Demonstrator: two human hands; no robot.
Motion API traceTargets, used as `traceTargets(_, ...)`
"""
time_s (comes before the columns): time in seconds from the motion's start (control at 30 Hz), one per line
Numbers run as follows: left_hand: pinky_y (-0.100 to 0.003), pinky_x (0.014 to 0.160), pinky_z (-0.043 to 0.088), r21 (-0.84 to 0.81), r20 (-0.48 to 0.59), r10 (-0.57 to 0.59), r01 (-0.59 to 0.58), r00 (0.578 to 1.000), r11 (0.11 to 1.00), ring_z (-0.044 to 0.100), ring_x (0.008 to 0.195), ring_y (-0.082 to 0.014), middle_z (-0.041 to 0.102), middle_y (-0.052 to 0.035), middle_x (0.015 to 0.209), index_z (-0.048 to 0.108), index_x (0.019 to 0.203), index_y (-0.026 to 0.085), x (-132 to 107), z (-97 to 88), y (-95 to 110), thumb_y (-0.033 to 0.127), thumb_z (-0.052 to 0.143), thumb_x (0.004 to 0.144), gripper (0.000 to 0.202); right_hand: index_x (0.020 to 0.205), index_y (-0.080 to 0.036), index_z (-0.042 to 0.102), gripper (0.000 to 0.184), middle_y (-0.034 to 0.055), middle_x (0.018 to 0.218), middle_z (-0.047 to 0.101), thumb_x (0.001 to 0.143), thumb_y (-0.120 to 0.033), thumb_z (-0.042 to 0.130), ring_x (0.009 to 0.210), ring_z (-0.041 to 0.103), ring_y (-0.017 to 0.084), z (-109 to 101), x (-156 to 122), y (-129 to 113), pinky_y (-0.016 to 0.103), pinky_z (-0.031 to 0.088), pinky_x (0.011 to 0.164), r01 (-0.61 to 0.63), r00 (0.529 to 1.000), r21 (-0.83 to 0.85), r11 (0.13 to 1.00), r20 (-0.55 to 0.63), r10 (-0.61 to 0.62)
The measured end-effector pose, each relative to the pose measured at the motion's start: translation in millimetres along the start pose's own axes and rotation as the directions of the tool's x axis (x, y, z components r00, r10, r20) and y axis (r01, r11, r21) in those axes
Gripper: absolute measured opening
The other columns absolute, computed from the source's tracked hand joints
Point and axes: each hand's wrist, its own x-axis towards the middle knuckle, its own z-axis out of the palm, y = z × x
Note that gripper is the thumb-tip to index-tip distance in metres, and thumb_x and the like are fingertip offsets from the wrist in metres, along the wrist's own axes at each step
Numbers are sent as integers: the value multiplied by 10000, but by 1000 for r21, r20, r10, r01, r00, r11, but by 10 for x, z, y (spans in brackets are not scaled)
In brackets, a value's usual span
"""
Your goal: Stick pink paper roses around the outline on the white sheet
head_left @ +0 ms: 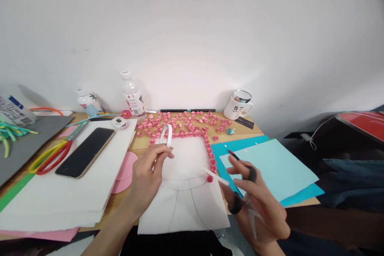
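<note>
My left hand (151, 168) pinches a narrow roll of white tape (169, 136) between thumb and fingertips, above a white sheet (177, 212). My right hand (261, 204) has scissors (236, 204) in it, their black finger loops around its fingers and the blades blurred, pointing back toward the wrist. A short white strip (218, 176) reaches from near the right fingers over the sheet; what it hangs from is unclear. Faint pencil curves mark the sheet's lower half. Pink paper coils (211, 156) line its top and right edges, with many more loose behind.
Left are a phone (87, 152), red-and-yellow-handled scissors (52, 156) and stacked white paper (45, 200). A bottle (133, 98) and a mug (237, 106) stand by the wall. Light blue paper (276, 168) and a red-tipped pen (233, 154) lie right. A black pen (187, 110) lies behind.
</note>
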Motion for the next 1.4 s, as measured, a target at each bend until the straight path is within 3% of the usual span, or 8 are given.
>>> traceTargets(0.1,-250,665,526,-84,-2,-68,67,998,994,669,745,-139,695,0,791,553,898,209,-1,-26,37,227,528,878,37,991,-224,553,262,108,1154,640,768,-156,671,883,657,229,-1,17,161,437,545,759,-64,998,-123,990,-24,62)
traceTargets(0.23,-258,699,532,-192,62,-34,46,997,980,678,822,-155,708,-17,853,518,834,206,-62,-36,130,221,510,892,60,1045,-210,583,231,96,962,660,816,-187,610,888,630,234,96,82,289,393,520,741,-3,981,-315,949,182,63)
traceTargets(0.43,-238,733,529,-41,82,78,-75,994,996,676,858,-145,713,-4,888,546,765,209,-120,-39,220,176,490,887,139,1090,-211,594,382,57,876,626,772,-25,493,811,601,193,252,143,154,372,462,791,173,930,-279,945,362,-64)
traceTargets(0.73,-216,753,523,96,154,179,-195,972,976,669,917,-140,708,-4,967,579,833,225,-121,-33,182,146,471,890,146,1029,-207,643,503,15,694,566,656,40,413,673,529,160,299,172,18,278,398,666,225,921,-330,917,378,-90)
traceTargets(0.93,-200,773,502,138,180,251,-277,951,951,652,935,-130,700,10,847,582,795,218,-126,-26,122,108,481,884,174,938,-200,657,471,-8,615,545,618,30,399,574,494,131,323,164,12,254,355,619,222,908,-309,925,412,-80)
traceTargets(1.17,-201,678,496,155,203,350,-383,914,910,642,812,-118,655,-7,828,557,783,205,-113,-54,84,43,412,871,234,850,-209,645,322,-27,560,553,725,-2,433,497,463,107,332,62,35,228,313,533,148,893,-247,958,450,-22)
traceTargets(1.3,-206,685,486,187,272,365,-421,890,888,629,840,-126,626,-15,842,541,829,209,-160,-78,101,-8,355,845,287,916,-218,624,380,-12,630,603,714,20,408,590,539,133,316,58,64,234,367,591,132,911,-276,952,413,-7)
traceTargets(1.4,-202,690,481,246,303,391,-467,869,849,620,802,-118,613,-18,859,549,895,214,-169,-178,135,-32,309,811,354,971,-202,590,280,51,783,632,754,-72,470,782,578,212,208,138,263,300,408,693,97,936,-472,876,343,81)
